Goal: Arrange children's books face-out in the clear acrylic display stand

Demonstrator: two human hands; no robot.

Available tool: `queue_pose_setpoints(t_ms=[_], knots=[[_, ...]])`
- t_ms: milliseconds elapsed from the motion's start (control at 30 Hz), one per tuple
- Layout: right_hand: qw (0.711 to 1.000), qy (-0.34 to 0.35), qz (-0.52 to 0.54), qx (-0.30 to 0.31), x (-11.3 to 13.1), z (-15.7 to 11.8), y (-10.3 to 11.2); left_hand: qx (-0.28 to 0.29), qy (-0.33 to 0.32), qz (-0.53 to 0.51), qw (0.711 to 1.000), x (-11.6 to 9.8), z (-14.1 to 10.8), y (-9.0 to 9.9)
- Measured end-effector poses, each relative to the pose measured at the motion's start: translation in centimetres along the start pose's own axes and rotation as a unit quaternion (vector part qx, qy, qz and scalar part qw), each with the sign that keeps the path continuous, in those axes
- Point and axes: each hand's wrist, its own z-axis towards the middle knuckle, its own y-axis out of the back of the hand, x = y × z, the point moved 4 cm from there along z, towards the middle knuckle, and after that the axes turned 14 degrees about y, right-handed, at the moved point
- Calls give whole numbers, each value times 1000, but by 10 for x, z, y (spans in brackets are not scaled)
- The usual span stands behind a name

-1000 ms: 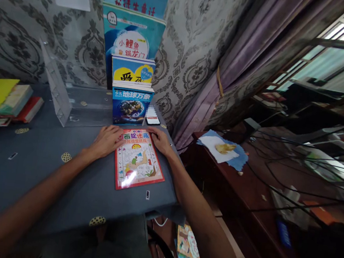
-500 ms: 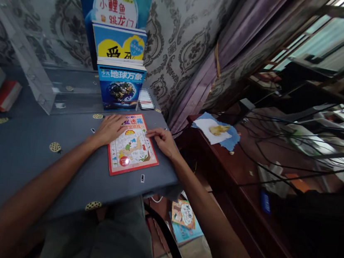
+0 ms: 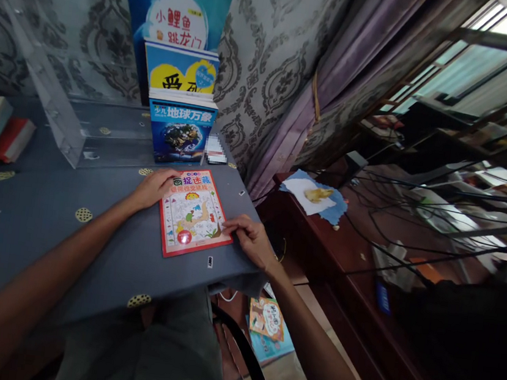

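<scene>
One red-bordered book (image 3: 196, 223) flat on worktop (image 3: 99, 276). Left hand (image 3: 156, 189) palm-down on its ten-o'clock corner, loosely flat, forearm (image 3: 83, 240) from seven o'clock. Right hand (image 3: 253, 238) at three-o'clock edge, fingers bent; cannot tell if pinching. Upright books (image 3: 179, 135) at twelve o'clock.

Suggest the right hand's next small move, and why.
Perhaps ease the closed red-bordered book open from its right edge: the right hand is at that edge, near the lower corner, while the left hand lies over the upper left corner.
</scene>
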Motion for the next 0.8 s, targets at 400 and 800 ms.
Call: queue_pose_setpoints(t_ms=[400, 800], knots=[[990, 17, -98, 99, -33, 134, -70, -29, -4, -1, 1000, 15, -15, 15], [996, 39, -37, 75, 5, 60, -58, -32, -6, 6, 999, 15, -16, 11]])
